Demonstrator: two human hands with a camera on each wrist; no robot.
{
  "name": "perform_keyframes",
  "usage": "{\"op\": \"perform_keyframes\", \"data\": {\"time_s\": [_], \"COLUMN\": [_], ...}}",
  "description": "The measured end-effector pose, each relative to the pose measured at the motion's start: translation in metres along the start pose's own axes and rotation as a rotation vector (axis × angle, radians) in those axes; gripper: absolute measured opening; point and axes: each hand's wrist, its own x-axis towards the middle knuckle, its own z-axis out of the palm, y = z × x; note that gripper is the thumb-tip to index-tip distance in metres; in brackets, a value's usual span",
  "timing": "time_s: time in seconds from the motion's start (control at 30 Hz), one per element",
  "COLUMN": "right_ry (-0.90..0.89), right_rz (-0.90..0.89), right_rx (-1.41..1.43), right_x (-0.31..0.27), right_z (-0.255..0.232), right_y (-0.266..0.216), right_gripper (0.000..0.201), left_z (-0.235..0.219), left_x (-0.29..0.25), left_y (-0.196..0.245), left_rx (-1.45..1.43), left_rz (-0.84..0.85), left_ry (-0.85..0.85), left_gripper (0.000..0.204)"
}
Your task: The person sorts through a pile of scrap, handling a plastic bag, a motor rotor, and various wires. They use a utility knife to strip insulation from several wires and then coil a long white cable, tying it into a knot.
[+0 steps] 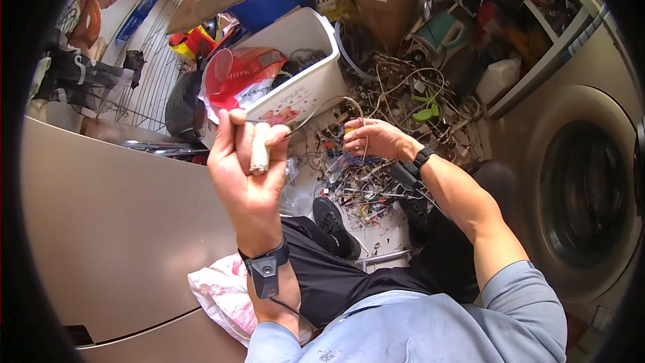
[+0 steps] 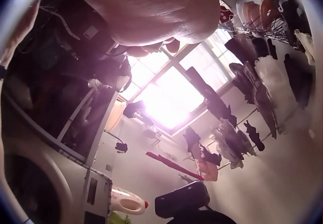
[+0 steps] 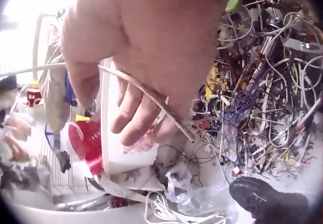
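Note:
A thin pale cable runs from my left hand, where thumb and fingers pinch its end, and arches over to my right hand. A whitish cylindrical piece lies against the left fingers; whether it is held or wrapped round a finger I cannot tell. In the right wrist view the cable crosses in front of the right hand, whose fingers are loosely bent, thumb apart. The left wrist view shows part of the left hand, its fingertips mostly hidden.
Tangled wires and small scraps cover the floor before my shoes. A white bin with bags inside stands beyond the left hand. At right is a round-doored washing machine; a beige panel stands at left.

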Motion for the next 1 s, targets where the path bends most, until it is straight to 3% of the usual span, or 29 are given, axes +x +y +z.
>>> {"op": "perform_keyframes", "data": {"time_s": [0.17,0.2,0.23,0.3,0.4,0.43,0.5,0.57,0.63,0.77,0.83,0.87,0.97,1.0], "right_ry": [0.008,0.072,0.186,0.249,0.344,0.377,0.353,0.323,0.283,0.237,0.245,0.29,0.39,0.403], "right_rz": [-0.055,-0.116,-0.205,-0.254,-0.361,-0.389,-0.422,-0.462,-0.489,-0.485,-0.468,-0.44,-0.395,-0.406], "right_rx": [0.147,0.144,0.081,0.008,-0.009,-0.076,-0.152,-0.265,-0.271,-0.283,-0.124,-0.088,0.047,0.172], "right_x": [-0.012,-0.001,0.0,-0.002,-0.025,-0.03,-0.034,-0.032,-0.025,-0.016,-0.01,-0.01,-0.005,-0.004], "right_z": [0.022,0.002,0.0,-0.005,0.042,0.054,0.074,0.093,0.107,0.127,0.133,0.134,0.126,0.129], "right_y": [-0.045,-0.048,-0.053,-0.072,-0.096,-0.101,-0.102,-0.098,-0.085,-0.062,-0.059,-0.063,-0.08,-0.084], "right_gripper": [0.044,0.049,0.041,0.03,0.011,0.01,0.01,0.01,0.011,0.01,0.009,0.009,0.013,0.02], "left_z": [-0.006,-0.008,-0.009,-0.016,-0.044,-0.038,-0.059,-0.107,-0.08,-0.08,-0.075,-0.072,-0.071,-0.071], "left_x": [-0.004,-0.005,-0.006,-0.002,0.014,0.021,0.039,0.058,0.057,0.074,0.082,0.085,0.085,0.084], "left_y": [0.027,0.029,0.032,0.042,0.061,0.055,0.039,0.005,-0.041,-0.061,-0.06,-0.065,-0.067,-0.069], "left_rx": [0.047,0.04,0.027,0.011,-0.099,-0.078,-0.086,-0.131,-0.007,-0.006,-0.045,-0.016,0.014,0.053], "left_rz": [0.009,0.008,0.0,-0.008,0.264,0.388,0.277,-0.04,-0.12,-0.061,-0.066,-0.06,-0.09,-0.096], "left_ry": [-0.046,-0.058,-0.077,-0.105,-0.044,0.042,0.104,-0.03,0.297,0.274,0.1,0.197,0.115,0.166], "left_gripper": [0.031,0.031,0.031,0.031,0.028,0.042,0.059,0.069,0.064,0.045,0.043,0.04,0.039,0.039]}}
